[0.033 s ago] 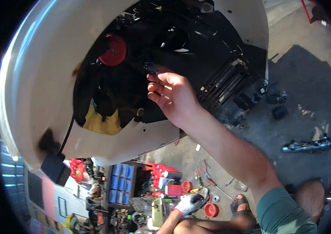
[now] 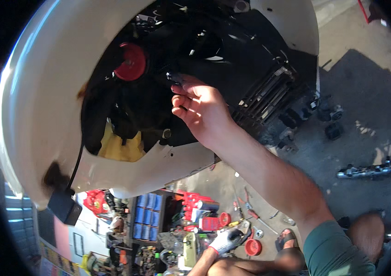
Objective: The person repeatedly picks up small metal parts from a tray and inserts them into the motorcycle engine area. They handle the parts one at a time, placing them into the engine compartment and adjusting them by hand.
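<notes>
My bare right hand reaches up into the dark opening of a white vehicle body panel. Its thumb and forefinger pinch a small dark part with a shiny end; its kind is unclear. The other fingers curl loosely, palm toward me. Just left of the hand sits a round red cap-like disc. Lower in the opening lies yellow material. By my knee, my left hand, in a pale work glove, has its fingers curled near something dark that I cannot make out.
A black box hangs on a cable at the panel's left. Below stand blue drawers, red bottles and a red dish. Screwdrivers lie on the floor. At right are a metal bar and dark parts.
My view has shifted slightly, moving the panel and floor items a little in the picture. My right hand still pinches the dark part, with its shiny end showing more now.
</notes>
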`<control>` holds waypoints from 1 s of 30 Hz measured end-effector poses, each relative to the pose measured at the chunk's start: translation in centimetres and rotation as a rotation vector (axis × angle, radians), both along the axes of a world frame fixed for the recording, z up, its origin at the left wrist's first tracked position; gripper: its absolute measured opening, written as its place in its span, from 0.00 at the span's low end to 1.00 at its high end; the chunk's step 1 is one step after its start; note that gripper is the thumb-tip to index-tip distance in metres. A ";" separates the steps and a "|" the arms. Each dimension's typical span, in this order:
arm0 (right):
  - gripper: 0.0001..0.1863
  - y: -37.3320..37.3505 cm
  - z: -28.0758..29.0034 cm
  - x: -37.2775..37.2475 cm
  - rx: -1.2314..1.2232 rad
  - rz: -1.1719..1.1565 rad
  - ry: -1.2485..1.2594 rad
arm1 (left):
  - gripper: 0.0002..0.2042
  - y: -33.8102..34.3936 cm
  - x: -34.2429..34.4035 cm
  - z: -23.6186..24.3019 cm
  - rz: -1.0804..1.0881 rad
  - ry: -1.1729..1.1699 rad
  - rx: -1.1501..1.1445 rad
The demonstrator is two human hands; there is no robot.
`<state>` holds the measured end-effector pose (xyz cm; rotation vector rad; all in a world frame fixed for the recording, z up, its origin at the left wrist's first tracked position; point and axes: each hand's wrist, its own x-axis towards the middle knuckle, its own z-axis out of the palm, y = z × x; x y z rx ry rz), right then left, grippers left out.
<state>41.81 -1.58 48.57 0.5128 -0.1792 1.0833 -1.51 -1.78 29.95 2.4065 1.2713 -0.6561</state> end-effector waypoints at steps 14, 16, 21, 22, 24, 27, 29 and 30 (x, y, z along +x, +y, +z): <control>0.11 6.5 3.7 1.6 -0.087 -0.052 0.033 | 0.17 -0.2 1.5 0.4 0.211 0.081 -0.083; 0.12 6.8 4.0 1.7 -0.065 -0.070 -0.018 | 0.17 0.2 0.6 -0.2 0.203 0.055 -0.071; 0.16 6.3 4.5 1.9 -0.050 -0.095 -0.048 | 0.17 0.0 0.8 -0.2 0.229 -0.004 -0.043; 0.17 6.2 4.6 1.8 -0.040 -0.112 -0.032 | 0.17 0.0 0.7 -0.3 0.236 -0.003 -0.048; 0.18 6.3 4.7 1.7 -0.034 -0.130 -0.016 | 0.17 -0.1 1.5 0.2 0.270 0.021 -0.062; 0.19 6.6 4.9 1.6 -0.056 -0.131 -0.037 | 0.17 0.3 0.9 -0.1 0.266 -0.016 -0.086; 0.19 6.6 5.1 1.6 -0.085 -0.124 -0.082 | 0.18 0.4 1.2 -0.1 0.272 -0.004 -0.099; 0.19 6.5 5.2 1.5 -0.093 -0.136 -0.082 | 0.18 0.3 1.1 -0.1 0.268 0.003 -0.086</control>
